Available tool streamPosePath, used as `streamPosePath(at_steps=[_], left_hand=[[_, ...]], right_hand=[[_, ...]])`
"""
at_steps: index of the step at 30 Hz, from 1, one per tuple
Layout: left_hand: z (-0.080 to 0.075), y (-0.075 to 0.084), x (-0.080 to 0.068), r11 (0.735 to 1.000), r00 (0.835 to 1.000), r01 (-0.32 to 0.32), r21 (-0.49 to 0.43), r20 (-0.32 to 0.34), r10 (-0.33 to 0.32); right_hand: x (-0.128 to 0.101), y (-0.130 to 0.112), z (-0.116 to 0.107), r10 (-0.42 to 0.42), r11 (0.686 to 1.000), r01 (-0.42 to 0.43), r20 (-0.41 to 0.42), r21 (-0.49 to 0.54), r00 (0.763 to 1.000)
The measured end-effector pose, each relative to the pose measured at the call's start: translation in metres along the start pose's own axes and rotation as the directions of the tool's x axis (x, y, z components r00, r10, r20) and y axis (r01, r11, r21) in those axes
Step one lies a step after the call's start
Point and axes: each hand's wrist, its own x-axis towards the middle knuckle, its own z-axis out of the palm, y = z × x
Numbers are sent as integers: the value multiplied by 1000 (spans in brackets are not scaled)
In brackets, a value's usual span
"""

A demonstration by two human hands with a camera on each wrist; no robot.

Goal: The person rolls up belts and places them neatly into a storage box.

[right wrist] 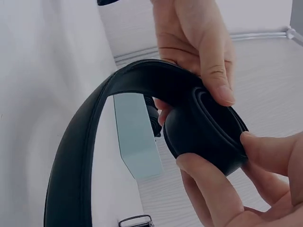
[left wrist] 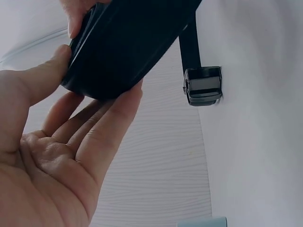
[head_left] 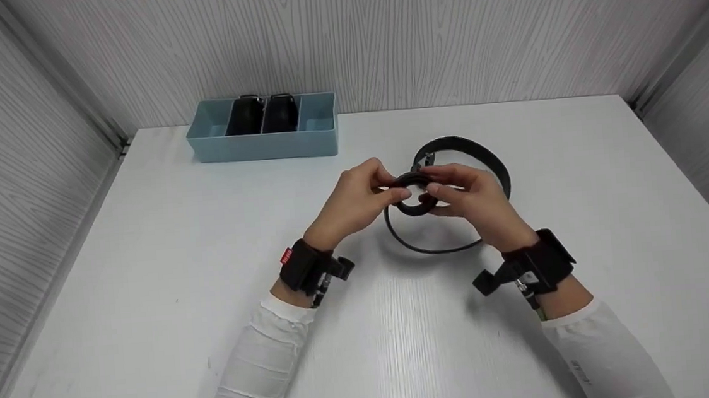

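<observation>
A black belt [head_left: 417, 211] is partly wound into a small ring-shaped coil, held up above the white table. My left hand [head_left: 355, 202] pinches the coil's left side between thumb and fingers. On the opposite side, my right hand [head_left: 481, 200] grips the same coil. The unwound length of belt [right wrist: 71, 156] sweeps out in a wide loop behind and below the hands. Its metal buckle [left wrist: 203, 86] hangs at the strap's end in the left wrist view. The right wrist view shows the coil [right wrist: 208, 137] edge-on, with fingers of both hands around it.
A blue divided tray [head_left: 262, 147] stands at the table's back edge, left of the hands. Two black rolled items [head_left: 246, 116], which look like coiled belts, sit in its middle compartments. Grey wood-grain panels [head_left: 418, 42] enclose the table [head_left: 145, 272] at the back and sides.
</observation>
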Motion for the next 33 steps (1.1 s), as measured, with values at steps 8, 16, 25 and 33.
streamPosePath(at_steps=[8, 16, 25, 33], left_hand=[[-3, 2, -2, 999, 998, -11, 31, 63, 9], [-2, 2, -2, 993, 986, -14, 119, 166, -6], [-2, 2, -1, 1000, 1000, 6, 16, 23, -6], [-8, 4, -4, 999, 997, -20, 43, 82, 17]], right_hand=[[0, 0, -3, 18, 996, -12, 68, -92, 997], [0, -1, -4, 48, 968, -4, 173, -249, 984], [0, -1, 1, 2, 998, -1, 17, -59, 1000], [0, -1, -4, 23, 992, -10, 102, -130, 995]])
